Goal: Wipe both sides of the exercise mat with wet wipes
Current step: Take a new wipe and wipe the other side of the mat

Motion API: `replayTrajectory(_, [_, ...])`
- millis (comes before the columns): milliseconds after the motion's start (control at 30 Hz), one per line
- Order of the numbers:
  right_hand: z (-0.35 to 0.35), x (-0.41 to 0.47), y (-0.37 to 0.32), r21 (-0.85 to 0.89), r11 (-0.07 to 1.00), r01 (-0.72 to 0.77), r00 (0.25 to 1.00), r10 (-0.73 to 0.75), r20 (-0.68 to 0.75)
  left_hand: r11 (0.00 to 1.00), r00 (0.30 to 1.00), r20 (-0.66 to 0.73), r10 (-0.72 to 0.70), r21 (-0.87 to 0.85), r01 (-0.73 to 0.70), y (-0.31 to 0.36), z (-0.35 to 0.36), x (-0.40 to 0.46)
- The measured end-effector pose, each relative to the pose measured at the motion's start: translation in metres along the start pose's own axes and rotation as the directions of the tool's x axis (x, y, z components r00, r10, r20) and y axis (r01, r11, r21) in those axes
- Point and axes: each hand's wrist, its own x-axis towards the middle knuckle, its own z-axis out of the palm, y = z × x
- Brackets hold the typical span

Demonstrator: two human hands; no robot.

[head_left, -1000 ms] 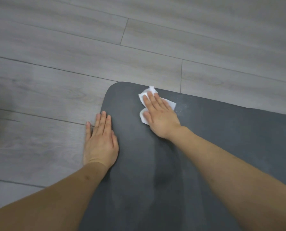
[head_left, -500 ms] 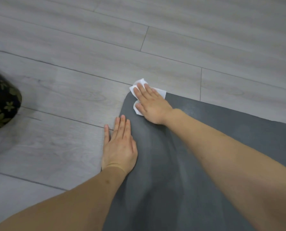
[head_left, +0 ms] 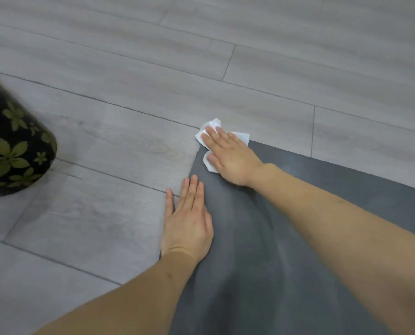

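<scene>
On the grey floor (head_left: 105,226) lies the dark exercise mat (head_left: 250,274), its far-left corner under my hands. White wet wipe (head_left: 241,137) sits on that corner, partly hanging over onto the floor, pressed flat under my right hand (head_left: 230,158), fingers straight. My left hand (head_left: 188,223) rests flat and open on the mat's left edge, little finger on the floor. Flower-print black object (head_left: 13,146) far left, well apart.
</scene>
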Motion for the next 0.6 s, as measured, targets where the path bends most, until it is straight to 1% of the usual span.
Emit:
replayTrajectory(67, [0.008,-0.031,-0.002,-0.02,0.992,0.121,0.992,-0.12,0.029,0.999,0.999,-0.032,-0.024,-0.038,0.022,-0.001,-0.001,-0.002])
replayTrajectory(133, [0.018,-0.075,-0.005,-0.073,0.962,0.263,0.964,-0.258,0.07,0.998,0.998,-0.05,-0.034,-0.05,0.031,-0.001,-0.002,-0.003])
replayTrajectory(200, [0.02,-0.105,-0.001,-0.103,0.929,0.356,0.93,-0.342,0.133,0.998,0.998,-0.047,-0.034,-0.054,0.031,0.0,-0.003,-0.003])
replayTrajectory(233, [0.016,-0.105,0.002,-0.107,0.919,0.381,0.918,-0.362,0.162,0.998,0.998,-0.043,-0.035,-0.052,0.032,0.001,-0.003,-0.003])
replayTrajectory(300, [0.006,-0.079,0.004,-0.084,0.924,0.372,0.919,-0.354,0.173,0.998,0.999,-0.026,-0.038,-0.051,0.036,0.001,-0.002,-0.001])
replayTrajectory(433, [0.0,-0.017,-0.014,-0.036,0.982,0.184,0.98,-0.181,0.083,0.997,0.999,-0.013,-0.035,-0.062,0.034,0.0,-0.003,-0.002])
replayTrajectory(500, [0.01,-0.029,-0.02,-0.025,0.991,0.131,0.99,-0.13,0.045,0.997,0.999,-0.013,-0.032,-0.073,0.031,-0.001,-0.003,-0.002])
replayTrajectory(567, [0.023,-0.074,-0.015,-0.034,0.991,0.127,0.992,-0.126,0.027,0.996,0.999,-0.01,-0.034,-0.08,0.034,-0.001,-0.004,-0.002])
replayTrajectory(600, [0.029,-0.104,-0.005,-0.035,0.994,0.102,0.995,-0.102,0.013,0.996,0.999,-0.003,-0.037,-0.082,0.037,-0.001,-0.004,-0.002])
